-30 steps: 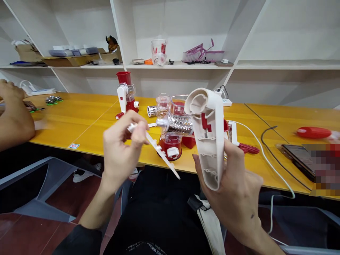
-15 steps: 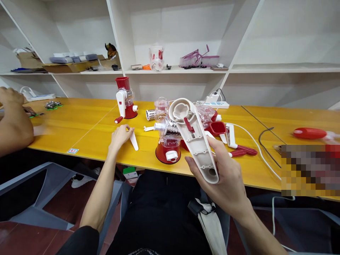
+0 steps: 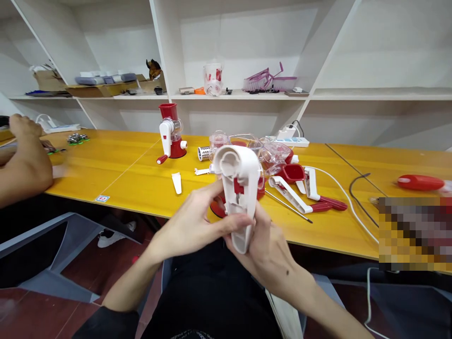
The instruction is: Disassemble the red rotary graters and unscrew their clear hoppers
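Note:
A white plastic crank arm (image 3: 245,188) of a rotary grater is held up over the table's front edge, its hollow back partly facing me. Inside the hollow sit a red piece and what looks like a spring. My right hand (image 3: 271,245) grips the lower part from the right. On the other side, my left hand (image 3: 197,221) closes on the arm, thumb lying across its lower end. Behind them a partly hidden red grater base (image 3: 216,207) stands on the table. A flat white cover piece (image 3: 177,183) lies to the left, apart from my hands.
An assembled red and white rotary grater (image 3: 173,134) stands at the back left. To the right lie a screwdriver (image 3: 289,207), more crank arms (image 3: 291,194) with red handles, a red hopper (image 3: 294,173) and cables. Another person's arm (image 3: 28,155) rests at far left.
My left hand has left the white cover piece and come to the crank arm. My right hand has brought the arm left and turned it more edge-on.

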Tool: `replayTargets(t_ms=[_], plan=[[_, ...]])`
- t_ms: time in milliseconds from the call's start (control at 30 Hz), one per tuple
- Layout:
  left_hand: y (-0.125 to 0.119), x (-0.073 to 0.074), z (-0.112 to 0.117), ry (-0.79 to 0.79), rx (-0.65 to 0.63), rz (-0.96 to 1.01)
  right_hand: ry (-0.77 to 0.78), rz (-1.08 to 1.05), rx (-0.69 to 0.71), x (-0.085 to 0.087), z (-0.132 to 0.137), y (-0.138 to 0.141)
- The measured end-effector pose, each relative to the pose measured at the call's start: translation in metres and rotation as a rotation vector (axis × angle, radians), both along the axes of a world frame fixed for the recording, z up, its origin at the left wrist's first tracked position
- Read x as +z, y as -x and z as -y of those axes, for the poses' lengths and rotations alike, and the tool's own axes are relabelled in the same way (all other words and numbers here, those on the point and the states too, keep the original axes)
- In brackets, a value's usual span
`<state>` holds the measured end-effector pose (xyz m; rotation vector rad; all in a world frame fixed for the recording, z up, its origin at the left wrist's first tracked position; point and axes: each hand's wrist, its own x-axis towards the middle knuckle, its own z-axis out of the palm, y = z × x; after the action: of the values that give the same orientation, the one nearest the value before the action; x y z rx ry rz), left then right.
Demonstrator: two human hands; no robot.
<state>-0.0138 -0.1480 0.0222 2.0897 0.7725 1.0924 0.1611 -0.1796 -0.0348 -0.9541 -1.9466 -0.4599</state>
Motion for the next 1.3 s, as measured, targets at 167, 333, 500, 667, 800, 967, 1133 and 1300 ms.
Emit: replayTargets(t_ms=[167, 333, 500, 667, 800, 967, 1133, 1300], plan=[[-0.006, -0.013, 0.005, 0.027, 0.097, 0.059, 0.065, 0.059, 0.063, -0.009, 0.002, 0.01], [0.014, -0.025, -0.018, 0.109, 0.231, 0.235, 0.101, 0.174, 0.103, -0.004, 0.002, 0.009], [0.055, -0.046, -0.069, 0.296, 0.5, 0.061, 0.017, 0.043, 0.127, 0.005, -0.013, -0.01], [0.061, -0.067, -0.12, 0.149, 0.711, -0.734, -0.038, -0.132, 0.052, 0.011, -0.032, -0.033], [0.046, -0.075, -0.148, 0.073, 0.751, -0.908, -0.042, -0.146, 0.044, 0.012, -0.035, -0.036], [0.037, -0.088, -0.181, 0.04, 0.798, -0.999, -0.004, -0.18, 0.008, 0.004, -0.042, -0.034], [0.04, -0.093, -0.195, -0.007, 0.82, -0.958, 0.105, -0.352, -0.046, -0.011, -0.068, -0.041], [0.035, -0.076, -0.166, -0.135, 0.853, -0.729, 0.289, -0.516, 0.008, -0.023, -0.087, -0.047]])
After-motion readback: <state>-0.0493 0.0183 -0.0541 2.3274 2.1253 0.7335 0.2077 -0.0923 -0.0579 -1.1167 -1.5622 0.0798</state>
